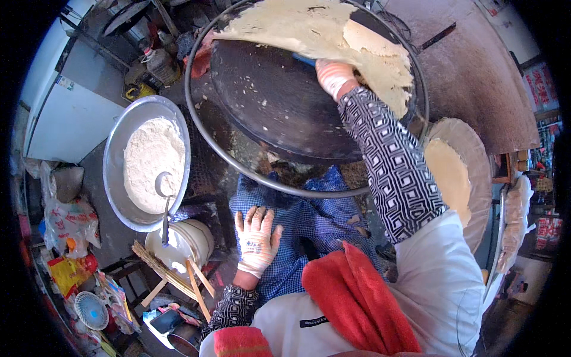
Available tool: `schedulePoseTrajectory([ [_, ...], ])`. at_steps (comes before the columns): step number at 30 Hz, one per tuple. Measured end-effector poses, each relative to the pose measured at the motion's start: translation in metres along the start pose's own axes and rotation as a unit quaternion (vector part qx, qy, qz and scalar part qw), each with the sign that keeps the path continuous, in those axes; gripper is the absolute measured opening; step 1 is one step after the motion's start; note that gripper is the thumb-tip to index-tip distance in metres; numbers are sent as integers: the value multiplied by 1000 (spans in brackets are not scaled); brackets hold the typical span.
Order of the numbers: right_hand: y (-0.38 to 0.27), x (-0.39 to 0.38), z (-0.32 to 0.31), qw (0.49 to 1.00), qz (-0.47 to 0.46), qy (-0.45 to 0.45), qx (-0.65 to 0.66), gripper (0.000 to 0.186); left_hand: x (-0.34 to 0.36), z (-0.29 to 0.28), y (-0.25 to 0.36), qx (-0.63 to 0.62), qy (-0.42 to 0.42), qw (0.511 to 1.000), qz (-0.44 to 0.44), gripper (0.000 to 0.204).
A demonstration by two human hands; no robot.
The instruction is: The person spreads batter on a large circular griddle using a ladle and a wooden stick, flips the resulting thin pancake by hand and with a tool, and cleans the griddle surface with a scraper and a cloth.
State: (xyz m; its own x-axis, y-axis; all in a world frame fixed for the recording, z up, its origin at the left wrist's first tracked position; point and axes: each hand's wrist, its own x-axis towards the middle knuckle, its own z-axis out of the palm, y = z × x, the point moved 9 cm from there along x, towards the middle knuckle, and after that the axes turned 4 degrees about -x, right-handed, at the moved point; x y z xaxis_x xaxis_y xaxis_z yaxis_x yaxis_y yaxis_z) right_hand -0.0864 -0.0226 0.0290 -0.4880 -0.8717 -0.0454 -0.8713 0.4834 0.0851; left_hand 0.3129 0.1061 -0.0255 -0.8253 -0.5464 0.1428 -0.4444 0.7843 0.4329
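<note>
Blue tool (304, 59), long axis pointing forward-left, right hand (334, 76) grasping it, left hand (257, 238) released and spread

The right arm (389, 157) stretches forward and the right hand (335, 77) is curled closed; the left hand (257, 241) lies palm down, fingers (259, 218) slightly spread, the left wrist (245, 278) just behind them.

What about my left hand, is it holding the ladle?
No, the left hand rests open on the blue checkered cloth, while the ladle leans over the metal bowl's rim.
</note>
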Motion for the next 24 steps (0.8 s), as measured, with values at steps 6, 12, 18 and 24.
schedulePoseTrajectory([
  [6,163,29,-8,942,66,328,34,41,3,-6,6,-18,-7,1000,3,46],
  [12,52,-120,62,975,-134,175,9,40,6,-10,-5,-53,36,998,-14,55],
  [18,-38,-238,-9,937,-246,249,-14,34,29,-37,-23,-61,122,991,-14,54],
  [24,-40,-96,32,966,-123,219,65,34,11,-4,10,16,47,999,13,48],
])
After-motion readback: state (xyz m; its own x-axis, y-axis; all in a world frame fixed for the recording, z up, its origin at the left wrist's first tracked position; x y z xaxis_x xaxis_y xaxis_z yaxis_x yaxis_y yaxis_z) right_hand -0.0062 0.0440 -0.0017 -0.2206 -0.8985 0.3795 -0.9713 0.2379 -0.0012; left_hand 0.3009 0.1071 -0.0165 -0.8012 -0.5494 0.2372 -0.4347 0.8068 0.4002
